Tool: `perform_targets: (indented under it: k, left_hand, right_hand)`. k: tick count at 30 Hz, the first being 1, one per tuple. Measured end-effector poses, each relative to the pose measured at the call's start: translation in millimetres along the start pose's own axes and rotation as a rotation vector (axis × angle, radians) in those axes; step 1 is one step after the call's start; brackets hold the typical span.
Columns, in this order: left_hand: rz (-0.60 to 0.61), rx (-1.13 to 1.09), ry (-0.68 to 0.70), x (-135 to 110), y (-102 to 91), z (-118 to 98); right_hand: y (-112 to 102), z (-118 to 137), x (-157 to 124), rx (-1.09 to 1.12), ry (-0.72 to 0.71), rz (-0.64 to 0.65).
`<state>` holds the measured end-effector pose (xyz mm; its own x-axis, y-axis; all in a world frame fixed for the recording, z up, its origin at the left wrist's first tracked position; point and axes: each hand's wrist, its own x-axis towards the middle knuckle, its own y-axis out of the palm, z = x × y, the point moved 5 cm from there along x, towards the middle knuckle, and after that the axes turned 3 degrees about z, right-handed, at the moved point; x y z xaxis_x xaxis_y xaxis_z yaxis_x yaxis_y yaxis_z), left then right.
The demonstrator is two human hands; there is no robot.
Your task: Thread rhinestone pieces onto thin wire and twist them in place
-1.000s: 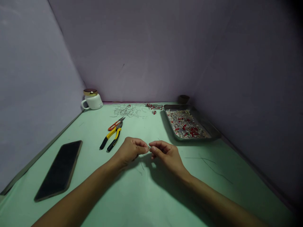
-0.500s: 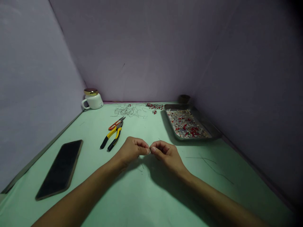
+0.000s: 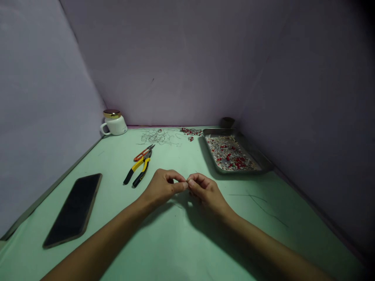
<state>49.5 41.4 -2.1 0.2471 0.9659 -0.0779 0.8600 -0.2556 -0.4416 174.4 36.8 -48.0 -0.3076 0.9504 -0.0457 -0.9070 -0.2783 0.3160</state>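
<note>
Nearby, a metal tray holds red and pale beads.

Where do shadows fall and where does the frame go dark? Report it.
Head view: dim overall; the left hand and right hand cast a soft shadow on the table toward the person; the right edge fades to black; nothing glares.
</note>
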Motion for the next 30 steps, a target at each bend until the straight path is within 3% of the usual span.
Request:
perform_targets:
  k: [11, 20, 30]
  left_hand:
    - [-0.090, -0.029, -0.076, -5.1, 5.2, -1.0]
    - [-0.106, -0.274, -0.030, -5.5, 7.4, -1.6]
    - [-0.173, -0.208, -0.075, -4.5, 8.7, 5.6]
  right_hand:
    - [-1.4, 3.2, -3.1, -0.111, -0.123, -0.083]
    - [2.4, -3.3, -2.2, 0.100, -0.043, -0.038]
    - [-4.8, -1.2, -0.3, -0.093, 0.005, -0.133]
